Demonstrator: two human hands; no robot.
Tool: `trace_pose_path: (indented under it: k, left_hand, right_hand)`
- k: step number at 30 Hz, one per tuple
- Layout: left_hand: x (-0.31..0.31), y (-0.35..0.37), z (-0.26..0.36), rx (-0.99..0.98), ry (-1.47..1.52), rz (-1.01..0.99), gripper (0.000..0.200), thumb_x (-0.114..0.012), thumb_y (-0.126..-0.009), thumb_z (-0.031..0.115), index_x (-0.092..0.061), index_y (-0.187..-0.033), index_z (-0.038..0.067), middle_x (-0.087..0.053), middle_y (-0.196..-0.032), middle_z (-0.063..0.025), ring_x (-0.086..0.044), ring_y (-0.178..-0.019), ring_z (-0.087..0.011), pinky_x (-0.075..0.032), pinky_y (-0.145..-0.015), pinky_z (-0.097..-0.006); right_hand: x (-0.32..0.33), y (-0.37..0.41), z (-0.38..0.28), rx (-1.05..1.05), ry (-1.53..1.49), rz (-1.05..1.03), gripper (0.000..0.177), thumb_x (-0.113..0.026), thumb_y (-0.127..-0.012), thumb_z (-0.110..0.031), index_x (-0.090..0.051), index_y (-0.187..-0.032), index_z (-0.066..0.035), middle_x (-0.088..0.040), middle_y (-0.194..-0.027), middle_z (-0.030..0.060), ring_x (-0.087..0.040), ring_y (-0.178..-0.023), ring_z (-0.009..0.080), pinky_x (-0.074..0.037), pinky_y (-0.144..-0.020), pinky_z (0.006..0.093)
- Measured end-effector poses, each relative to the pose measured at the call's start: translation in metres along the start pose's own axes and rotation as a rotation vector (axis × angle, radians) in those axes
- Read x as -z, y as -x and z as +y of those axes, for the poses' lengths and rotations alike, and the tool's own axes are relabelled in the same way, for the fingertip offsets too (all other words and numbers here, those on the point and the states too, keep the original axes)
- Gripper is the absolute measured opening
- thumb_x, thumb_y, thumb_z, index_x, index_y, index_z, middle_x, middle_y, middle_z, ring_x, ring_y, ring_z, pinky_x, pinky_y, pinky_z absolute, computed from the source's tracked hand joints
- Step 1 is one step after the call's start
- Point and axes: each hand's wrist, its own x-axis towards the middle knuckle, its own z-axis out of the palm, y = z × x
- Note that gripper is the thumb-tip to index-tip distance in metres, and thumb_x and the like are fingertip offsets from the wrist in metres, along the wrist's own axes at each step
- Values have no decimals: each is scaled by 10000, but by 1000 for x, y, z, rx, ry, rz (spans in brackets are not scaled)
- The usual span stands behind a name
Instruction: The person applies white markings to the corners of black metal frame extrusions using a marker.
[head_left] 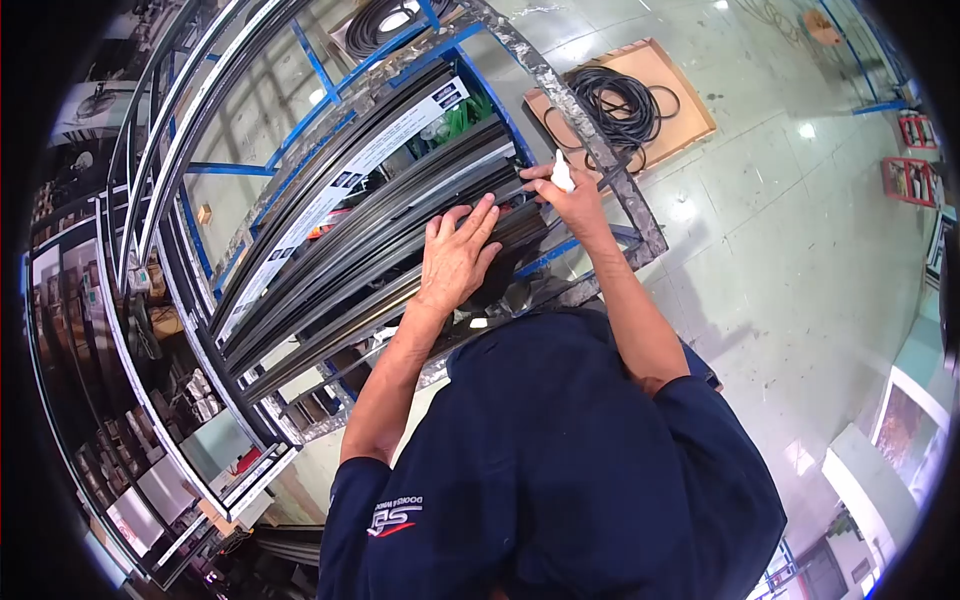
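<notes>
My left hand (458,255) lies with its fingers stretched out over a bundle of long dark profiles (350,235), pressing near their right part. At the right ends of the profiles, my right hand (574,205) is closed around a small white bottle (562,175) with a narrow nozzle pointing up. The thumb and fingertips of that hand reach left, right at the profile ends. A long white labelled strip (345,190) runs along the far side of the bundle.
A worn metal frame with blue bars (520,60) surrounds the profiles. Beyond its right side, a coil of black cord (615,105) sits in an open cardboard box (690,110). Racks with long profiles (130,370) stand at left, and red crates (908,182) at far right.
</notes>
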Motion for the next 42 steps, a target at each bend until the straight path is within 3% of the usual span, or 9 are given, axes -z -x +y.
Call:
trace_pose_path:
  k: [3, 6, 15, 18, 21, 24, 36, 39, 42]
  left_hand:
    - [-1, 1, -1, -13, -12, -1, 600, -743, -914, 297, -588, -1461, 105, -463, -1625, -5, -509, -1272, -296, -381, -1074, -471]
    - [-1, -2, -3, -32, -23, -10, 592, -752, -906, 310, -604, -1441, 102, -460, -1626, -3, -504, -1279, -300, -384, -1065, -469]
    - [0, -3, -4, -45, -20, -29, 604, -763, -891, 320, -610, -1430, 93, -462, -1623, -13, -493, -1290, -302, -378, -1077, -464]
    - [0, -3, -4, -46, -13, -35, 608, -762, -895, 316, -603, -1436, 91, -453, -1631, -18, -491, -1292, -310, -373, -1081, -468]
    - [1, -4, -4, -44, -10, -49, 616, -759, -904, 316, -590, -1454, 96, -437, -1645, -18, -489, -1293, -321, -369, -1080, -469]
    - [2, -4, -3, -44, -15, -52, 623, -761, -903, 318, -585, -1460, 100, -440, -1643, -20, -490, -1292, -320, -372, -1080, -469]
    - [1, -5, 0, -33, 9, -15, 642, -775, -883, 306, -583, -1459, 101, -471, -1619, -21, -510, -1269, -324, -397, -1070, -472]
    - [4, -5, 0, -31, 5, -8, 639, -779, -875, 306, -589, -1448, 95, -476, -1615, -24, -516, -1260, -328, -406, -1062, -474]
    - [2, -5, 0, -28, 5, 12, 635, -782, -871, 305, -594, -1438, 89, -482, -1609, -33, -520, -1253, -331, -412, -1052, -475]
  right_hand:
    - [-5, 7, -1, 40, -41, 56, 172, -685, -942, -56, -751, -1086, 12, -769, -1032, 63, -703, -882, 124, -550, -803, 271]
    - [-1, 5, 8, 25, 55, 29, 212, -658, -960, -42, -730, -1148, 27, -755, -1148, 112, -742, -999, 184, -577, -886, 300]
    - [1, 6, 8, -18, 66, 20, 212, -657, -953, -12, -726, -1145, 45, -752, -1155, 117, -728, -1035, 180, -568, -922, 303]
    - [-7, 8, 9, 74, 8, 79, 178, -690, -935, -53, -760, -1081, 21, -783, -1018, 74, -708, -914, 126, -544, -836, 268]
    - [-7, 10, 10, 85, 3, 64, 174, -676, -936, -33, -758, -1080, 20, -783, -1056, 84, -715, -953, 135, -551, -866, 277]
    - [-5, 10, 12, 71, 63, 22, 175, -655, -949, 10, -712, -1105, 65, -730, -1236, 180, -710, -1115, 225, -552, -996, 340]
    - [-4, 16, 7, 44, 222, 30, 149, -648, -920, 5, -734, -1037, 39, -761, -1174, 156, -687, -1161, 198, -515, -1027, 338]
    - [-1, 18, 1, 0, 328, 36, 160, -649, -923, 2, -726, -1056, 45, -762, -1174, 154, -697, -1111, 182, -532, -985, 323]
    - [-11, 21, 2, 291, 310, 131, 217, -690, -907, -74, -789, -1099, -58, -768, -837, 78, -676, -723, 90, -545, -707, 284]
